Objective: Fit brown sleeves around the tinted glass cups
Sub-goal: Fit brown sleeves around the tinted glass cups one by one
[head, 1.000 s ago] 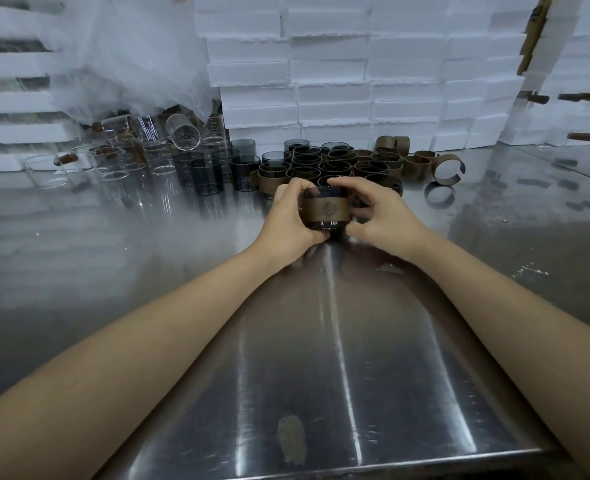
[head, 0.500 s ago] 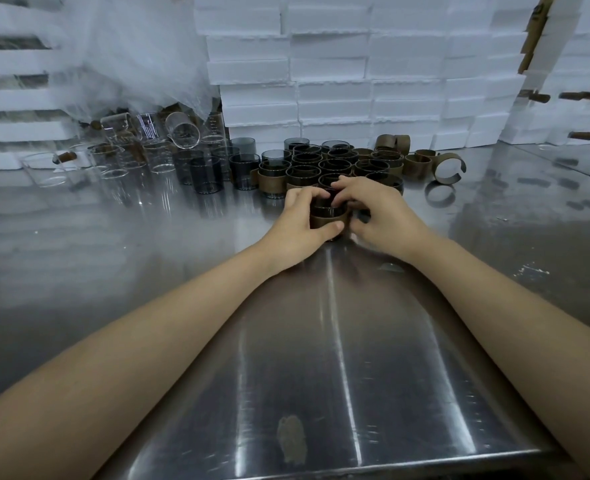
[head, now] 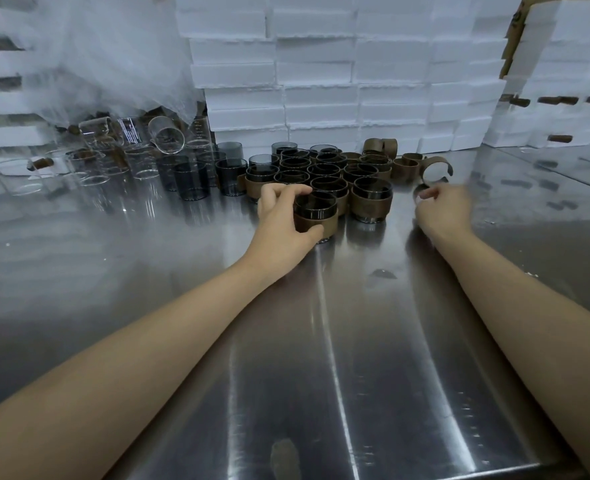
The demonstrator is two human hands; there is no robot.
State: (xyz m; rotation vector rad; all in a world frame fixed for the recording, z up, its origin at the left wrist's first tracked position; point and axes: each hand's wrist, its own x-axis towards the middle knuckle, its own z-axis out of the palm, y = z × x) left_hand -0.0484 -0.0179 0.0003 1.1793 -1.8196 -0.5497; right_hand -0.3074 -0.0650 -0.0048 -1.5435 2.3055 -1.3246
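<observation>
A tinted glass cup in a brown sleeve (head: 316, 216) stands on the steel table at the front of a cluster of sleeved cups (head: 328, 171). My left hand (head: 279, 216) grips this front cup, thumb low on the sleeve and fingers over the rim. My right hand (head: 442, 209) hovers to the right, blurred, fingers loosely curled and holding nothing, just in front of a loose open brown sleeve (head: 437, 173). More loose sleeves (head: 380, 147) lie behind the cluster. Bare tinted cups (head: 193, 180) stand to the left.
Clear glass cups (head: 92, 168), some lying on their sides, crowd the back left under crumpled plastic sheeting (head: 113, 53). Stacked white foam boxes (head: 321, 71) wall off the back. The steel table (head: 321, 341) stretches toward me between my forearms.
The sleeved cup went from held up in both hands to standing on the table at the front of the cluster. My right hand let go and moved right toward the loose sleeves.
</observation>
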